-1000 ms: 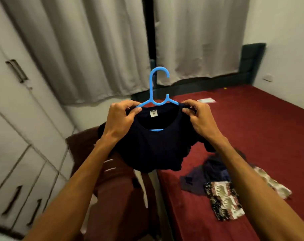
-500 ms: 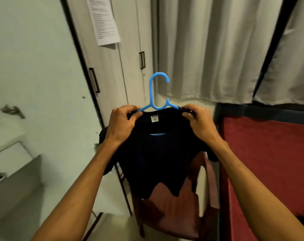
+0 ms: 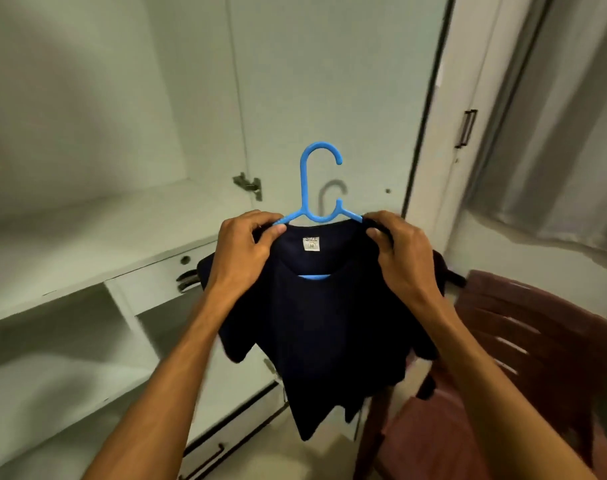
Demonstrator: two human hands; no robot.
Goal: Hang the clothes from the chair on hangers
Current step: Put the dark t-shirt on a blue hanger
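I hold the navy T-shirt [image 3: 330, 323] on the blue plastic hanger [image 3: 304, 188], raised in front of the open wardrobe [image 3: 122, 98]. My left hand [image 3: 246, 251] pinches one shoulder of the shirt over the hanger arm, thumb against curled fingers. My right hand [image 3: 404, 258] does the same on the other shoulder. The hanger's arms run level from hand to hand. Its hook stands upright above and between them with its mouth facing right, and neither hand is nearer it. The wardrobe shelf [image 3: 87, 244] lies ahead on the left, and I see no rail. The maroon chair [image 3: 537, 341] stands low on the right, with the shirt's hem just beside it.
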